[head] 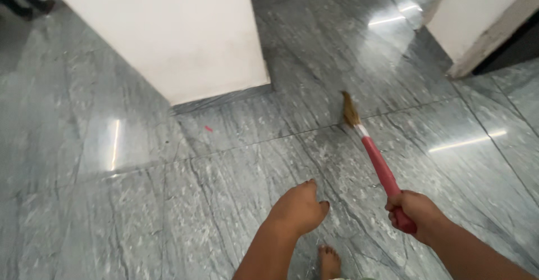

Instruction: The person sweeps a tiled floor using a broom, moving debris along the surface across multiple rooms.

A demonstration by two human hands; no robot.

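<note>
Over glossy veined marble floor [140,212], right hand [414,214] grips a red-handled straw broom [370,148].

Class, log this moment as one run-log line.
right hand: grips broom | left hand: empty | bristles over floor

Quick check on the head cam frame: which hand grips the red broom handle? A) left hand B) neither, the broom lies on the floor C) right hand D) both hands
C: the right hand is closed around the end of the red handle of the broom, while the left hand hangs free with nothing in it above the grey marble floor.
</note>
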